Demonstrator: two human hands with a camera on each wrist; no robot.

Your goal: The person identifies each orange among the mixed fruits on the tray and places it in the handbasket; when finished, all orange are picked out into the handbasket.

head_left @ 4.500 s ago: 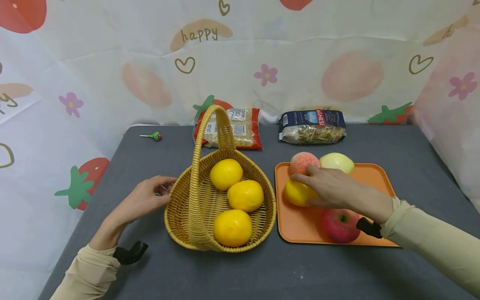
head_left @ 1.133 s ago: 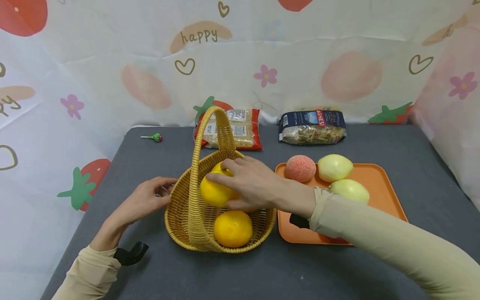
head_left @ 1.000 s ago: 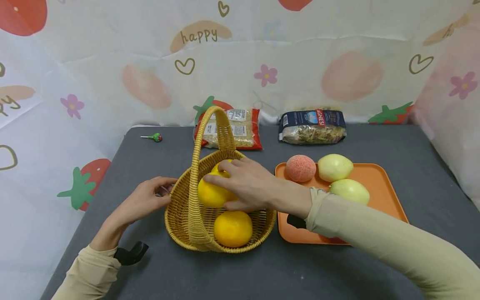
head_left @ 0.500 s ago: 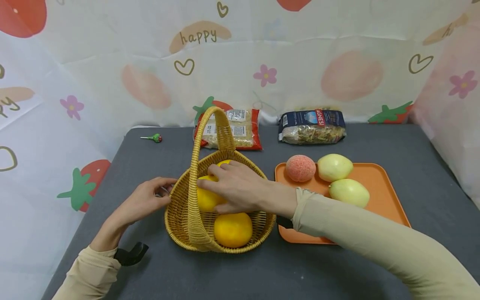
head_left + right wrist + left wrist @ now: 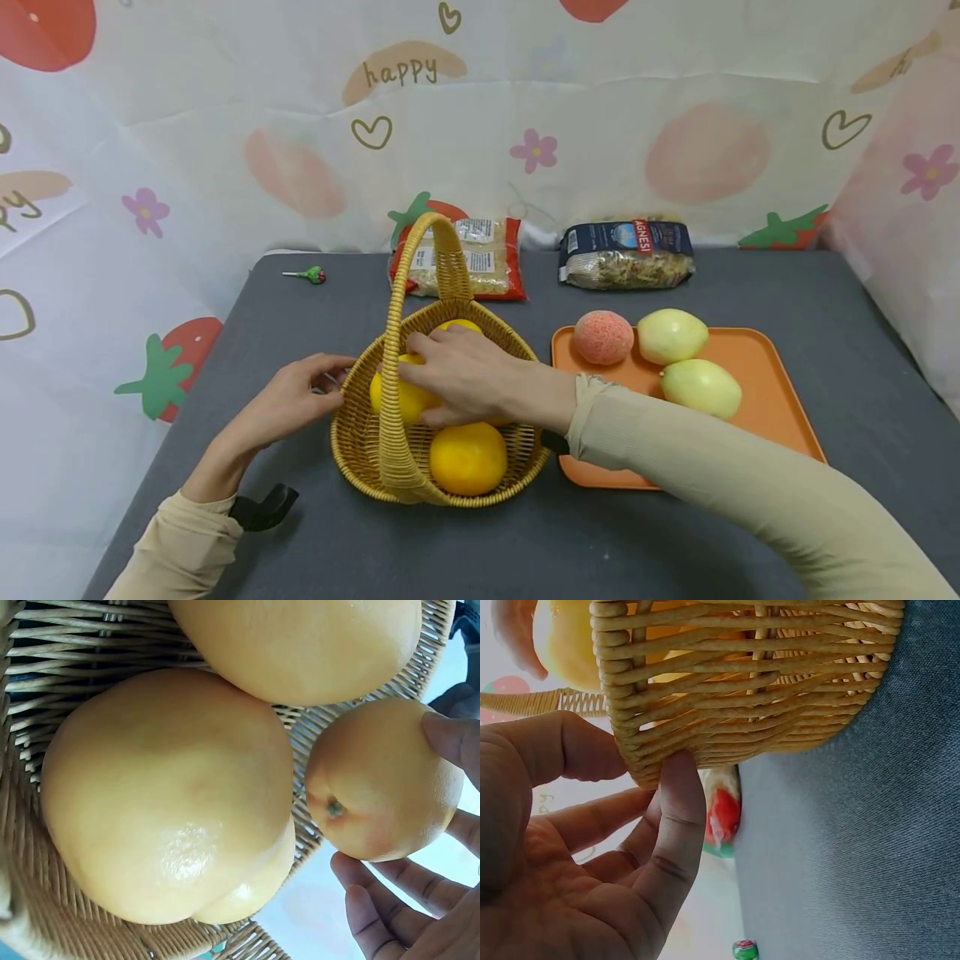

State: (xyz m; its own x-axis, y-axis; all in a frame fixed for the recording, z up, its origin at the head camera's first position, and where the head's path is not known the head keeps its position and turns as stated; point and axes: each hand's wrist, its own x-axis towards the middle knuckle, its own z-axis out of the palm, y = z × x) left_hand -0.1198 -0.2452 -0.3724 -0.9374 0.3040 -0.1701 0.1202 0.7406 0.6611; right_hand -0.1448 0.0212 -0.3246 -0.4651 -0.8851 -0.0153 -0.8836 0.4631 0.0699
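A yellow wicker basket [image 5: 352,454] with a tall arched handle stands on the grey table. At its left rim, my left hand [image 5: 288,400] pinches the wicker between thumb and fingertips, as the left wrist view shows. Inside the basket, close behind the handle, my right hand [image 5: 465,375] holds a round yellow fruit [image 5: 393,398] with a dimpled stem end [image 5: 334,807]. Thumb and fingers lie round it from one side in the right wrist view. Another yellow fruit [image 5: 468,460] sits at the near side of the basket, and more yellow fruit lies partly hidden under the right hand.
An orange tray [image 5: 757,400] lies on the right with a pink rough-skinned fruit [image 5: 603,337] and two pale green fruits [image 5: 700,388]; the right sleeve covers part of it. Behind are a red-edged bag [image 5: 480,260], a pasta bag [image 5: 627,257] and a lollipop [image 5: 313,275].
My right hand has brought the yellow fruit from the tray into the basket, then moved slightly left and lower towards the handle. My left hand has stayed at the rim.
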